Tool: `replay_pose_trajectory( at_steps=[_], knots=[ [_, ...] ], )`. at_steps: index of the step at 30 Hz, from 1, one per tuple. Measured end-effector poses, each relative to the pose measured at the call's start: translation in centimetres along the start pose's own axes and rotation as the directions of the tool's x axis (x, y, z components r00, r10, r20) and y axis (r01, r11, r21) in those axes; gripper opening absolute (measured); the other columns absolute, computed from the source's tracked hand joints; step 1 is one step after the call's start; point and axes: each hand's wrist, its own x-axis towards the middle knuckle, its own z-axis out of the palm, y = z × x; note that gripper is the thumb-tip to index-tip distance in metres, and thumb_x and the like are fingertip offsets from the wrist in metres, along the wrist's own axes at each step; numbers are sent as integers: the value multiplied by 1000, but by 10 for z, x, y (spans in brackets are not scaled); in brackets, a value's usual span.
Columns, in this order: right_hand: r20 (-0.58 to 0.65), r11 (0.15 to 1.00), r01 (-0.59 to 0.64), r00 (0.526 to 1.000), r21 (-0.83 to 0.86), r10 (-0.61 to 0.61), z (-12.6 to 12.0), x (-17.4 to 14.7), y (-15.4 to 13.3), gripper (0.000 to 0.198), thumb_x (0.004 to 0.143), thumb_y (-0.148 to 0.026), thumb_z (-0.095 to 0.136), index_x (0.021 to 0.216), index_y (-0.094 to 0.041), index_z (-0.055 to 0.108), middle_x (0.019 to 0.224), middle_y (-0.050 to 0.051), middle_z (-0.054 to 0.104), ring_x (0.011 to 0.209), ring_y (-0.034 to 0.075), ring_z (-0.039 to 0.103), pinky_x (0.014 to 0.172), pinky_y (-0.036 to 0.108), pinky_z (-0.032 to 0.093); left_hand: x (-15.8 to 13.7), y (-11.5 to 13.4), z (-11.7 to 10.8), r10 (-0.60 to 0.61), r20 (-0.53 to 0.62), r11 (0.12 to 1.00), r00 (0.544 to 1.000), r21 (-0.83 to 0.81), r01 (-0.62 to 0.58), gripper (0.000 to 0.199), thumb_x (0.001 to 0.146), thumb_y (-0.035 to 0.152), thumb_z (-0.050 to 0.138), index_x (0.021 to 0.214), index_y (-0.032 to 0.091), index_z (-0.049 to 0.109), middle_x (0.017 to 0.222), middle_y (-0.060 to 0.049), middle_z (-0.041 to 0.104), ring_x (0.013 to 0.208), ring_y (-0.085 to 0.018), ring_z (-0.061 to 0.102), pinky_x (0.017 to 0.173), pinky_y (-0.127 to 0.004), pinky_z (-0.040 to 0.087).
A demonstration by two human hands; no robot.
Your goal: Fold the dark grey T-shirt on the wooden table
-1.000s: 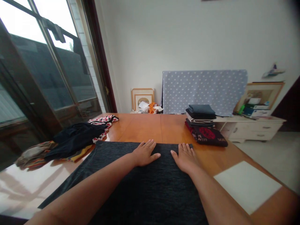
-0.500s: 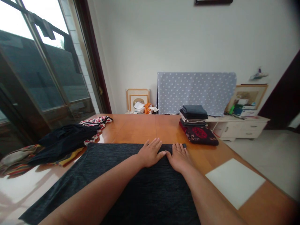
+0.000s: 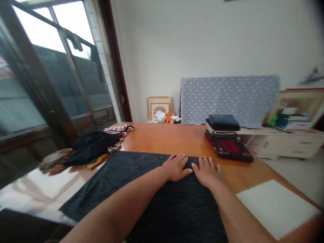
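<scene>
Head view: left hand (image 3: pixel 176 167) and right hand (image 3: pixel 206 170) press flat, fingers spread, gripping nothing, on the unfolded dark cloth (image 3: pixel 141 189); folded stack (image 3: pixel 226 136) beyond.

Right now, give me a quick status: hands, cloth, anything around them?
Left hand and right hand open, palms flat on dark grey knit cloth. Cloth spread on orange wooden table. Folded dark clothes stack beyond right; crumpled clothes heap left.

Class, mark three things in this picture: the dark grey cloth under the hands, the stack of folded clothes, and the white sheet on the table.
dark grey cloth (image 3: pixel 131 175), head view, on its flat left part.
stack of folded clothes (image 3: pixel 225 136), head view, on the stack's middle.
white sheet (image 3: pixel 274 206), head view, on its centre.
</scene>
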Motion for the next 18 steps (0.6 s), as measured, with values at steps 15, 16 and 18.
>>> replay_pose_trajectory(
  at_steps=[15,16,18],
  knots=[
    [-100,999,41,994,-30,-44,38,23,22,88,88,-70,11,155,-15,31,162,13,23,151,34,11,116,64,12,-123,-105,-32,-470,-101,880,877,20,474,88,91,75,10,155,17,26,163,-13,22,152,-26,11,120,-48,13],
    [-101,999,40,994,-31,-43,40,24,23,89,88,-70,11,155,-15,30,162,12,22,151,34,11,116,64,11,-137,-118,-35,-526,-107,846,844,34,532,88,91,75,10,155,16,26,163,-14,21,152,-27,10,120,-49,13],
    [-101,999,39,994,-33,-42,43,26,24,89,87,-71,11,155,-16,31,162,11,22,151,33,10,116,64,11,-162,-139,-38,-621,-121,775,774,53,630,89,91,75,9,155,15,25,163,-16,18,152,-28,7,119,-51,13]
  ],
)
